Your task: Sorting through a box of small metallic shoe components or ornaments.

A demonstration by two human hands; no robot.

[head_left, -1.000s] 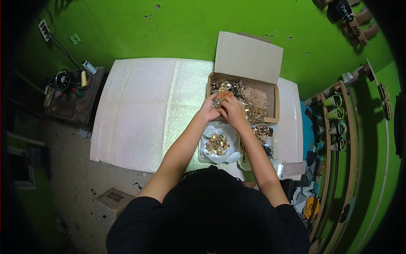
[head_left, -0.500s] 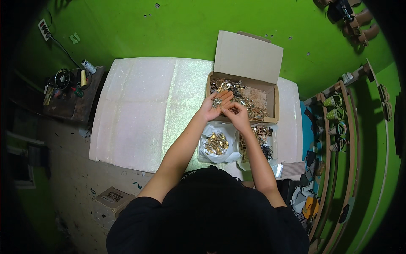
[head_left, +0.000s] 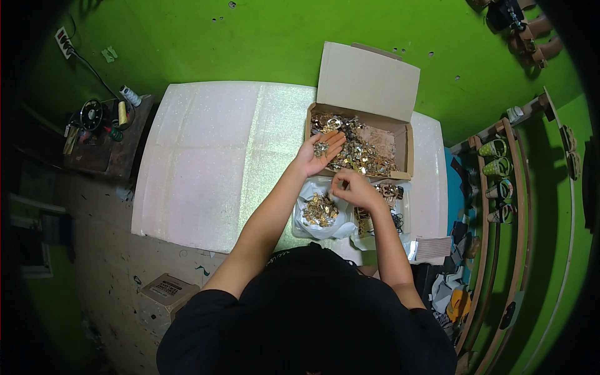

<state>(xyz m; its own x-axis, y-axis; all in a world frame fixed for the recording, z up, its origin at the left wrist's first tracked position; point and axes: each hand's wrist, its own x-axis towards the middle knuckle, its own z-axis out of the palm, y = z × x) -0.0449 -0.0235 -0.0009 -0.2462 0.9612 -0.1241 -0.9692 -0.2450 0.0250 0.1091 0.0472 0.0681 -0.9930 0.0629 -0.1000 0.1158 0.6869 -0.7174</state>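
Observation:
My left hand [head_left: 321,154] is held palm up over the front left of an open cardboard box [head_left: 409,153], its fingers stretched out. On that palm it holds a small heap of shiny metal pieces [head_left: 320,149]. The box contains many metal fittings [head_left: 369,156], buckle-like, in gold and silver tones. My right hand [head_left: 351,189] is closed in a pinch above the right edge of a white-lined tray [head_left: 340,231]. Whatever its fingertips hold is too small to make out. Gold and silver metal pieces [head_left: 320,210] lie heaped in that tray.
A second tray [head_left: 406,219] with buckles and dark pieces stands under my right forearm. The box's lid [head_left: 367,78] is raised toward the green wall. A pale shiny cover [head_left: 206,150] lies on the table. Right stands a wooden rack [head_left: 515,181] with sandals; left, a sewing machine [head_left: 92,115].
My right hand has moved from beside the left palm, down toward me, to the lined tray. The left hand stays nearly in place with the pieces on it.

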